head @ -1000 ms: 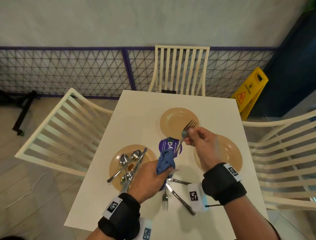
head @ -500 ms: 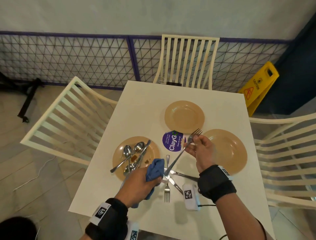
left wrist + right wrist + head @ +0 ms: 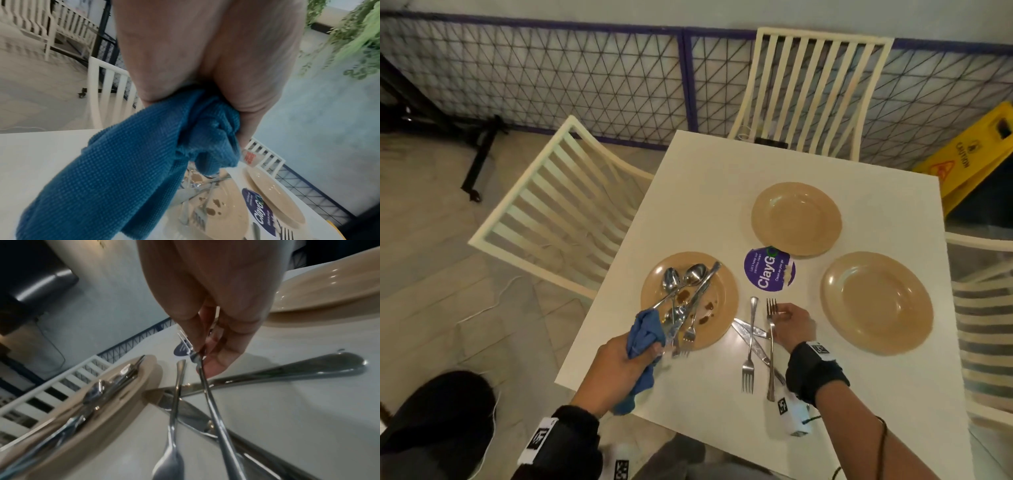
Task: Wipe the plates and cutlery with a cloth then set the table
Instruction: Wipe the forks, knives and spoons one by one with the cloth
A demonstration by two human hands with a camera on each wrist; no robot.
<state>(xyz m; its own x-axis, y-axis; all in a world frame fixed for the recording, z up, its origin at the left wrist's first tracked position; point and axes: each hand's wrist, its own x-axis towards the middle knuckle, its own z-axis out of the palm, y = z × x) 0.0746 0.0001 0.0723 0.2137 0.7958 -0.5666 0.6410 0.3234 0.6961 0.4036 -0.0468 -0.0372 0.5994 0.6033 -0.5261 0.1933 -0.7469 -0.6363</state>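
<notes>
My left hand point(image 3: 650, 349) grips a bunched blue cloth point(image 3: 642, 334) point(image 3: 133, 170) at the near edge of the dirty tan plate point(image 3: 717, 308), which holds spoons, a knife and a fork point(image 3: 688, 337). My right hand point(image 3: 779, 313) pinches the neck of a fork point(image 3: 771, 339) point(image 3: 213, 408) that lies flat on the white table point(image 3: 705, 192). It rests across a second fork point(image 3: 749, 346) and two crossed knives point(image 3: 743, 330). Two clean tan plates stand at the far middle point(image 3: 796, 219) and at the right point(image 3: 876, 303).
A round purple sticker point(image 3: 769, 273) sits between the three plates. Cream slatted chairs stand at the left point(image 3: 558, 205), the far side point(image 3: 811, 89) and the right point(image 3: 983, 308). A yellow caution sign point(image 3: 969, 161) stands beyond the far right corner.
My right hand has brought the fork down from the air onto the cutlery on the table. My left hand has moved left with the cloth to the dirty plate's edge.
</notes>
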